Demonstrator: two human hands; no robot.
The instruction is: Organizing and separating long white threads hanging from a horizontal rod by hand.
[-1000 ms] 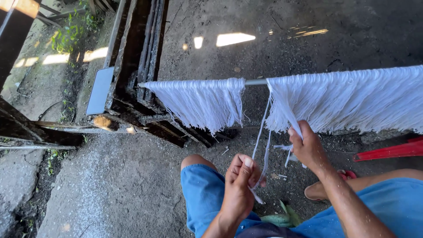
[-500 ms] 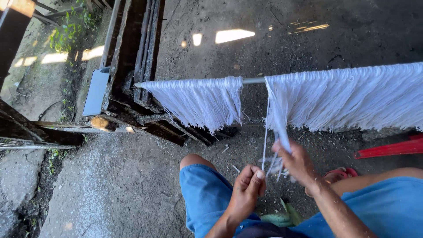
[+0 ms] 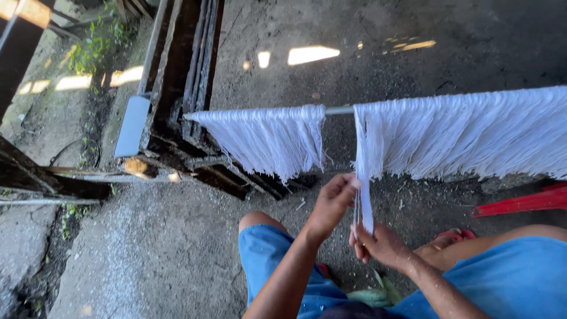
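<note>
White thread hangs in two bunches from a horizontal metal rod (image 3: 339,110): a left bunch (image 3: 266,139) and a wide right bunch (image 3: 466,139). A thin strand (image 3: 362,171) drops from the left end of the right bunch. My left hand (image 3: 332,204) pinches that strand about halfway down. Just below, my right hand (image 3: 381,243) grips the strand's lower end. Both hands sit above my knees in blue shorts (image 3: 277,266).
A dark wooden frame (image 3: 183,88) stands at the rod's left end, with a grey flat piece (image 3: 132,125) beside it. A red plastic object (image 3: 520,202) lies at the right. The ground is bare concrete (image 3: 147,254) with sun patches and weeds at upper left.
My left hand rose from my knee to the strand. My right hand dropped lower and nearer, pulling the strand down from the right bunch. The view shifted slightly.
</note>
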